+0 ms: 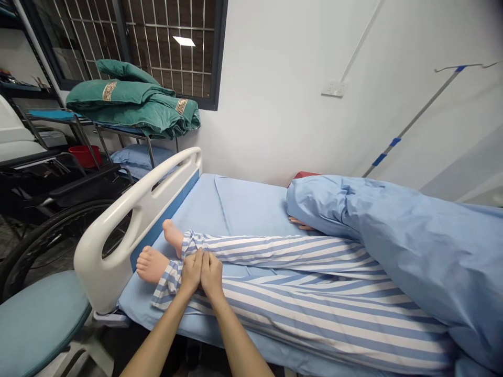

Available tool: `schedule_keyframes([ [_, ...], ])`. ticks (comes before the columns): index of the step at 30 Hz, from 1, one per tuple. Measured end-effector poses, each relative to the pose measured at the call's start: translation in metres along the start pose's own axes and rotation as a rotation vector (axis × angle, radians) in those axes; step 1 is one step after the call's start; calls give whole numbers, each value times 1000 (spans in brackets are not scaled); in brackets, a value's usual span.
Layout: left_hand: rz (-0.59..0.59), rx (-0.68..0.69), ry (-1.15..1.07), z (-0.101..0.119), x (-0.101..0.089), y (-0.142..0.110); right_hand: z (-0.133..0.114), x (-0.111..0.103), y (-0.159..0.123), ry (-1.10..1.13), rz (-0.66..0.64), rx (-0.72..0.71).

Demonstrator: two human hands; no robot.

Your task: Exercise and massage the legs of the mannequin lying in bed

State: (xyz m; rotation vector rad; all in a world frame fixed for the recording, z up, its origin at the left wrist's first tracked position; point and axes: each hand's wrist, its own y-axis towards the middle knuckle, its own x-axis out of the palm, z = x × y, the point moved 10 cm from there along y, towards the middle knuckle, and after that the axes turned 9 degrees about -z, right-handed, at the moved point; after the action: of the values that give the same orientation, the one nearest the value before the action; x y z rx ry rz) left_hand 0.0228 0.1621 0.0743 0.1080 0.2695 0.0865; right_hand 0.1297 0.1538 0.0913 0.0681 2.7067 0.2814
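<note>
**Left hand (190,273) and right hand (212,275) found side by side on the striped trousers (298,298) of a manikin (173,236).**
Fingers (197,260) lay closed together on the cloth just above a bare foot (153,264); a firm grip could not be confirmed from this angle. The legs lay on the bed (239,204), near the white rail (137,209), running under a blue quilt (396,251).

manikin (314,293) on hospital bed (137,204) | wheelchair (51,246) left | quilts (129,99) behind

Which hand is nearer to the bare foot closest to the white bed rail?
Left. The left hand rests on the striped trouser leg, just to the side of the bare foot. The right hand lies beyond the left hand, farther from that foot.
</note>
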Motion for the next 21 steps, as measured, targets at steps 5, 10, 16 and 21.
schedule_keyframes([
  [5, 48, -1, 30, -3, -8, -1, -20, 1, 0, 34, -9, -45],
  [10, 84, 56, 205, 4, -7, -4, -8, -1, -4, 120, 59, -9],
  [16, 82, 82, 145, 13, -5, -5, 3, -1, -6, 102, 73, 6],
  [21, 178, -20, -53, 6, -12, -11, 3, -4, -4, 119, 75, 19],
])
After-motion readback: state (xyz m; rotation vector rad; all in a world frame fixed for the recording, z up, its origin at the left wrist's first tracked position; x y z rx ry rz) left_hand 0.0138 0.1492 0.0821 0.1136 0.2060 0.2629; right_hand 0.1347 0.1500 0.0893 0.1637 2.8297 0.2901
